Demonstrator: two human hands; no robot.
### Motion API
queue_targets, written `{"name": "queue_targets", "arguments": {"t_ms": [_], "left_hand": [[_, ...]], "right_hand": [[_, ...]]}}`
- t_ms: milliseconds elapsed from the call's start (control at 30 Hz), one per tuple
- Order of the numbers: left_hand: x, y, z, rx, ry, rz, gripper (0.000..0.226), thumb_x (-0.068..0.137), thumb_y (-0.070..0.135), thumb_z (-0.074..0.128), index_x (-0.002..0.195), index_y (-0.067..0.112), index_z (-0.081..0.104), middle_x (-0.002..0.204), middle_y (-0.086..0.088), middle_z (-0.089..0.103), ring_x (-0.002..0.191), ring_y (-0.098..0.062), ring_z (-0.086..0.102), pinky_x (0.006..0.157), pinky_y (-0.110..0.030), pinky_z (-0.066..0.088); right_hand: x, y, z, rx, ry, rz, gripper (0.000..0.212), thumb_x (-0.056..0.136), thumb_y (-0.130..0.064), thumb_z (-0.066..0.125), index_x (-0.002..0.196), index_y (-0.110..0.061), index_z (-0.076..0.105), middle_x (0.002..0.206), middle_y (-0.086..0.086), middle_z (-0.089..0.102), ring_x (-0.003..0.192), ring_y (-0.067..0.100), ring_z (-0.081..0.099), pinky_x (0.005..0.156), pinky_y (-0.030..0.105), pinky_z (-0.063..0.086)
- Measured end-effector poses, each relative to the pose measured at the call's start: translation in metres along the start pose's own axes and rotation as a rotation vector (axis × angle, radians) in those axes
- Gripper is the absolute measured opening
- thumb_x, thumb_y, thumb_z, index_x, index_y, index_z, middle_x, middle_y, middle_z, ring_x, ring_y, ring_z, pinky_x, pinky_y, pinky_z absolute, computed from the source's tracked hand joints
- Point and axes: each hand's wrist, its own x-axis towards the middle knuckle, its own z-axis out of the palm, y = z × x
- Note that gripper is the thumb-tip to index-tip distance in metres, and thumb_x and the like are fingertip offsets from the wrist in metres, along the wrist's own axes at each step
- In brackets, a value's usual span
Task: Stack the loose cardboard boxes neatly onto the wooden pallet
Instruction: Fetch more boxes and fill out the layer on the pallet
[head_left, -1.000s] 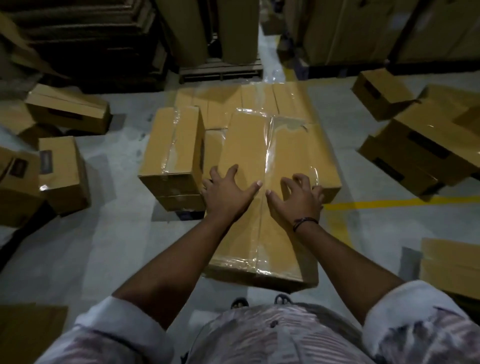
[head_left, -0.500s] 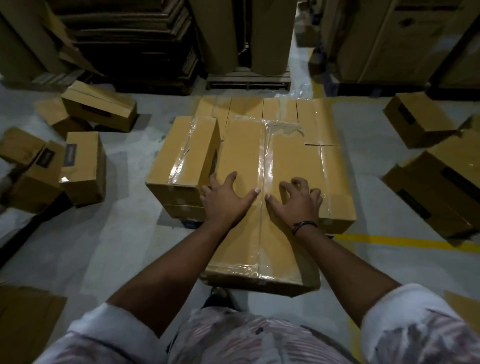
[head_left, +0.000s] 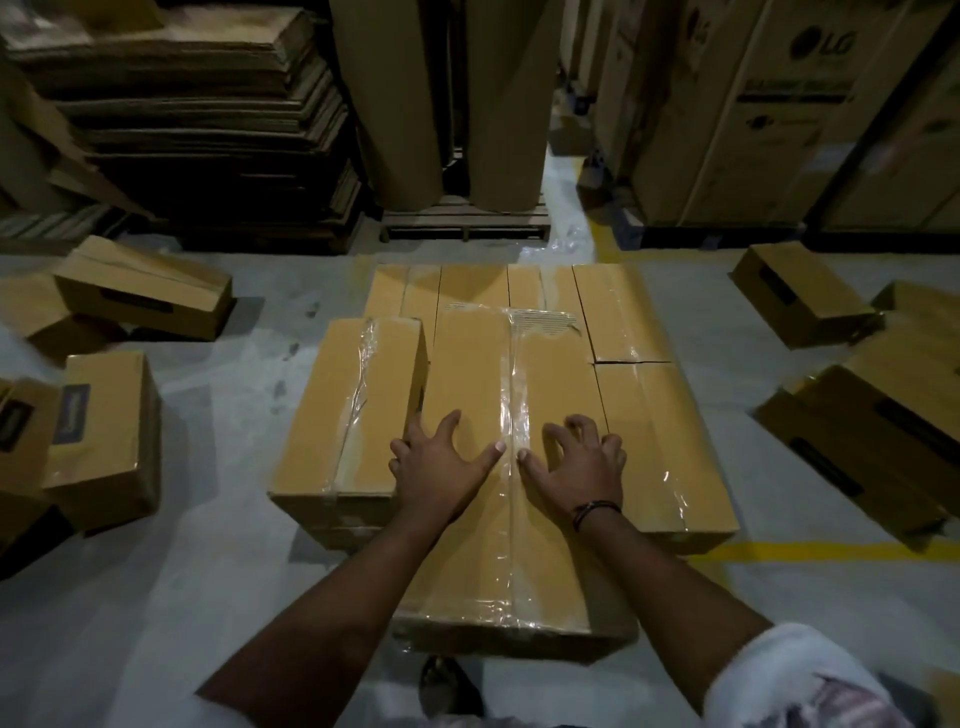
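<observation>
A long cardboard box (head_left: 467, 364) sealed with clear tape lies on top of a layer of similar boxes, its near end sticking out toward me. My left hand (head_left: 441, 467) presses flat on its top with the fingers spread. Just right of the tape seam, my right hand (head_left: 576, 467) rests on the same box with its fingers arched. A taped box (head_left: 348, 405) sits tight against the left side, and another box (head_left: 654, 431) against the right. A back row of boxes (head_left: 613, 306) lies beyond. The pallet under this stack is hidden.
Loose boxes lie on the concrete floor at left (head_left: 109, 436) (head_left: 145, 286) and at right (head_left: 800, 291) (head_left: 872, 431). A yellow floor line (head_left: 810, 551) runs right. Behind stand flattened cardboard stacks (head_left: 208, 119), tall rolls (head_left: 452, 93) on a pallet (head_left: 465, 223), and large cartons (head_left: 779, 104).
My view has tilted up, showing more of the stacks behind. Both hands stay pressed on the long box in the same spots.
</observation>
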Motion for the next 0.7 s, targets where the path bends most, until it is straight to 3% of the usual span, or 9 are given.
{"name": "queue_targets", "arguments": {"t_ms": [300,700], "left_hand": [[0.06,-0.026,-0.009,-0.006,-0.045,0.022,0.09,0.075,0.089,0.05,0.151,0.042,0.04,0.162,-0.011,0.024,0.141,-0.039,0.029,0.112,-0.051,0.031],[0.103,-0.023,0.03,-0.003,-0.147,-0.043,0.089,0.076,0.088,0.051,0.152,0.043,0.038,0.164,-0.01,0.02,0.144,-0.039,0.026,0.115,-0.054,0.029]], "right_hand": [[0.034,-0.033,0.036,0.014,0.014,0.046,0.061,0.08,-0.076,0.058,0.13,-0.041,0.06,0.146,-0.008,0.039,0.122,0.028,0.037,0.105,0.044,0.035],[0.079,-0.013,0.063,0.024,-0.084,0.072,0.062,0.079,-0.077,0.055,0.13,-0.041,0.059,0.147,-0.01,0.037,0.12,0.025,0.034,0.105,0.045,0.035]]}}
